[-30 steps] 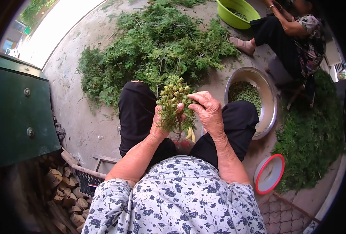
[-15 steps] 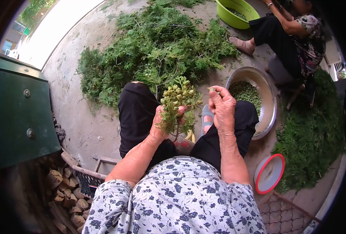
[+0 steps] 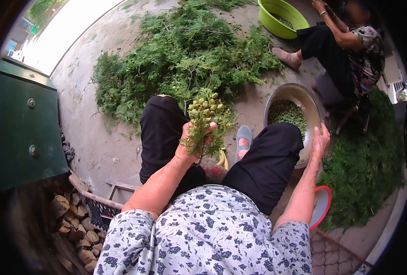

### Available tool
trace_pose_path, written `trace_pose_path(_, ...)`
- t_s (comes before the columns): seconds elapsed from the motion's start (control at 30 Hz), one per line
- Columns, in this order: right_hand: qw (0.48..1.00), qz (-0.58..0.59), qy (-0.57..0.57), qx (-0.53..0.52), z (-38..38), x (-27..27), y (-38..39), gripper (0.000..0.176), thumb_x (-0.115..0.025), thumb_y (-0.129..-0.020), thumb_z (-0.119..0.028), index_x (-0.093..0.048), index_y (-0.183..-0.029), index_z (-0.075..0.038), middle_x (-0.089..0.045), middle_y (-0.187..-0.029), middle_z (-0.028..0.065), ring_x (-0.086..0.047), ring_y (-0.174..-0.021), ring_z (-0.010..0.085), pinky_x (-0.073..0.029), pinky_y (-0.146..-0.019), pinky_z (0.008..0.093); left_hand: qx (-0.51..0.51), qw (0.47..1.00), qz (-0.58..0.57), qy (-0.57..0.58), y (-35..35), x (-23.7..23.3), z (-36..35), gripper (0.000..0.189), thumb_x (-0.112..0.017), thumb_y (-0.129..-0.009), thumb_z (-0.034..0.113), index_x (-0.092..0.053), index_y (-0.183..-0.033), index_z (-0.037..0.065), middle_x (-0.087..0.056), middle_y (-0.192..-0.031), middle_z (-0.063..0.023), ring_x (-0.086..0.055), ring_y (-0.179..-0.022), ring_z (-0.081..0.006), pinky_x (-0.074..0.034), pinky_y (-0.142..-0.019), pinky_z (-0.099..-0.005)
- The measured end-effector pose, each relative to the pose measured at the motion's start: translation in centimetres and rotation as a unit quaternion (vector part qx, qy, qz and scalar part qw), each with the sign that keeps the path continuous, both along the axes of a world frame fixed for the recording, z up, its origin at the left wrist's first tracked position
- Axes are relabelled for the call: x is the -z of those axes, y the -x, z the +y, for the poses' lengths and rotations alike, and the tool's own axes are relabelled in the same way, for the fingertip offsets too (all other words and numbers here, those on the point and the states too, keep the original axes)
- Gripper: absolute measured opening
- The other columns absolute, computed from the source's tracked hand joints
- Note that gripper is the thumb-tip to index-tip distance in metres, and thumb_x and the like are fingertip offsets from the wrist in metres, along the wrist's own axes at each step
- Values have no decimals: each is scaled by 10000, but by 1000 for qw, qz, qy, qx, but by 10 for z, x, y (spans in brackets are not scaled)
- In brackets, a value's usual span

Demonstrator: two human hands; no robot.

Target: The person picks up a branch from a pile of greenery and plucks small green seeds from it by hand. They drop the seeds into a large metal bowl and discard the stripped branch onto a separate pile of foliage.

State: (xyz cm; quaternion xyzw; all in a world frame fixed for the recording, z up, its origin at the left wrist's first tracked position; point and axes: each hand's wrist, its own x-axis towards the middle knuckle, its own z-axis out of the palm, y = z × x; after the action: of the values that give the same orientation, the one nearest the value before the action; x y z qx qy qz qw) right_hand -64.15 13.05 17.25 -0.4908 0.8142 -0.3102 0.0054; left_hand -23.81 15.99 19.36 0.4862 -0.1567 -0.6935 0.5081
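My left hand (image 3: 195, 140) is closed around a leafy conifer sprig (image 3: 206, 112), held upright between my knees. Pale green cones cluster at its top, and feathery leaves hang below my fingers. Off to the right, my right hand (image 3: 320, 143) is at the near right rim of a wide metal basin (image 3: 314, 106), thumb and fingers about the edge. Loose green cones (image 3: 287, 113) lie in the basin, which stands beside my right knee; the knee hides part of it.
A big heap of conifer branches (image 3: 180, 64) covers the ground ahead; another pile (image 3: 364, 169) lies at right. A seated person (image 3: 350, 43) is by a lime-green tub (image 3: 283, 18). A red-rimmed container (image 3: 321, 208), firewood (image 3: 77, 229) and a green metal box (image 3: 24, 133) stand nearby.
My right hand has moved from beside the sprig, where it pinched a small green piece, out right and down to the basin's rim. My left hand still holds the sprig.
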Motion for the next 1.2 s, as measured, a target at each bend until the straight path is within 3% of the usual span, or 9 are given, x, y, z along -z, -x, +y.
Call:
trace_pose_path(0.07, 994, -94, 46, -26, -3, -15, -19, 312, -565, -820, -137, -585, -1093, 14, -611, -1012, 164, -572, -942, 271, -436, -842, 336, -2, 1000, 13, -9, 2, -3, 0, 120, -709, -721, 80, -592, -720, 104, -543, -669, 44, -471, -522, -49, -350, -417, -190)
trace_pose_path(0.13, 912, -386, 83, -112, -3, -49, -90, 202, -571, -851, -91, -625, -1022, 4, -624, -856, 28, -565, -753, 88, -457, -708, 217, 19, 1000, 8, -11, 4, -6, -1, 121, -710, -721, 82, -590, -718, 103, -540, -667, 45, -469, -519, -48, -350, -418, -190)
trace_pose_path(0.2, 870, -441, 49, -216, 1, -66, -149, 139, -594, -832, -55, -645, -951, -4, -614, -832, 12, -561, -739, 81, -450, -690, 212, 36, 999, 1, -13, 5, -7, -1, 123, -711, -721, 84, -589, -716, 102, -537, -665, 46, -468, -516, -48, -350, -419, -190)
trace_pose_path(0.37, 857, -228, 54, -459, 10, -60, -238, 196, -701, -694, -63, -649, -877, -15, -616, -857, 95, -586, -786, 222, -462, -723, 304, 56, 998, -27, 5, 3, -7, 1, 119, -708, -731, 96, -597, -772, 79, -545, -683, 48, -456, -529, -37, -341, -434, -186)
trace_pose_path(0.47, 860, -208, 33, -464, 10, -46, -251, 218, -686, -712, -44, -633, -915, 11, -613, -882, 77, -576, -825, 154, -454, -730, 263, 66, 997, -35, 28, 0, -4, 3, 141, -700, -745, 127, -607, -833, 68, -541, -675, 50, -457, -513, -28, -346, -425, -167)
trace_pose_path(0.67, 811, -418, -110, -395, 12, -24, -249, 153, -617, -803, -71, -603, -918, 29, -613, -896, 61, -563, -800, 102, -438, -729, 232, 86, 995, -46, 24, 1, -13, 2, 162, -706, -727, 116, -600, -837, 62, -535, -658, 49, -459, -485, -20, -345, -400, -146)
trace_pose_path(0.73, 701, -617, -121, -336, 15, -15, -249, 140, -579, -850, -99, -585, -929, 17, -611, -914, 51, -554, -819, 85, -431, -744, 218, 91, 994, -56, 23, 1, -10, 2, 163, -705, -722, 108, -600, -837, 60, -536, -656, 48, -455, -477, -21, -341, -391, -145)
trace_pose_path(0.83, 647, -694, -124, -290, 18, -9, -247, 136, -573, -857, -95, -569, -954, 1, -608, -897, 38, -551, -828, 89, -431, -764, 225, 104, 994, -38, 25, -1, 0, 2, 101, -690, -740, 139, -628, -784, 72, -533, -641, 64, -432, -482, -26, -317, -417, -176)
trace_pose_path(1.2, 537, -780, -127, -296, 17, -16, -231, 243, -575, -803, 12, -555, -1042, -25, -569, -940, 26, -545, -792, 85, -459, -653, 226, 81, 997, -7, -2, 2, 1, 1, 145, -700, -722, 158, -586, -767, 79, -488, -606, 67, -417, -463, -21, -325, -407, -171)
